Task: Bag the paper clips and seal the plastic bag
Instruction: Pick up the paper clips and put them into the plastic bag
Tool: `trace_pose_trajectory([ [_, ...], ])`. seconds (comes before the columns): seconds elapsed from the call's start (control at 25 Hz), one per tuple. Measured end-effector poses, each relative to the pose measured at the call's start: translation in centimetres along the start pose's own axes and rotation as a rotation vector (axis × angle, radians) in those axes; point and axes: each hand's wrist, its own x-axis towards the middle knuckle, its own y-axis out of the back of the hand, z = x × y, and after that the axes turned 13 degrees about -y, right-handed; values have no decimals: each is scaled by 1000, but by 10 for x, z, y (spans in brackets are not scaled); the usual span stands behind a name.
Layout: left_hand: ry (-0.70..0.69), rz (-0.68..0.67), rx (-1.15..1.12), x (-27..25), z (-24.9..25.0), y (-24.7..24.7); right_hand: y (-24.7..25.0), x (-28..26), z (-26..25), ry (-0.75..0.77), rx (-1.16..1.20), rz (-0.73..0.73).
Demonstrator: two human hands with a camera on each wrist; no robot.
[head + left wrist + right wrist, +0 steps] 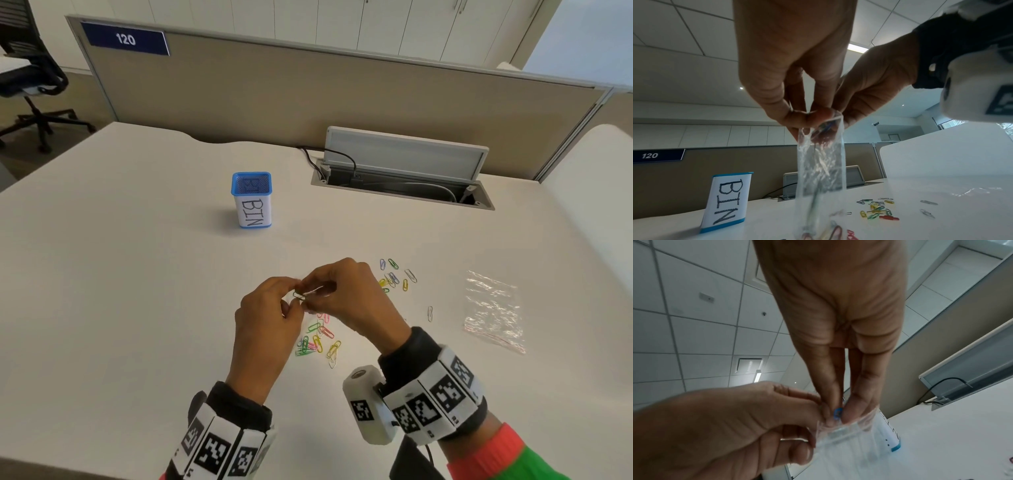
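Both hands meet above the white desk [137, 291]. My left hand [294, 291] pinches the top edge of a small clear plastic bag [820, 170], which hangs down toward the desk. My right hand [310, 287] is at the bag's mouth, its fingertips [830, 415] pinching a small clip [837, 412] there. A green clip [299, 295] shows between the hands. Loose coloured paper clips [318, 342] lie under the hands, and another cluster [394, 277] lies to the right. The bag's lower end is blurred.
A second clear bag [493, 308] lies flat at the right. A blue mesh cup labelled BIN [252, 200] stands behind the hands. An open cable box [400, 181] is set into the desk at the back, below a divider panel [308, 89]. An office chair [27, 75] is far left.
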Motion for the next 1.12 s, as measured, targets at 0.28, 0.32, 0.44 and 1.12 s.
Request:
trace_pose_trajectory([
  [0.28, 22, 44, 0, 2, -4, 4, 9, 7, 2, 53, 228, 48],
  [0.32, 21, 51, 0, 2, -5, 5, 8, 10, 7, 30, 297, 93],
  [0.44, 9, 71, 15, 0, -6, 10, 2, 22, 28, -52, 129, 126],
  [1.12, -14, 70, 1, 0, -2, 8, -32, -7, 87, 218, -727, -138],
])
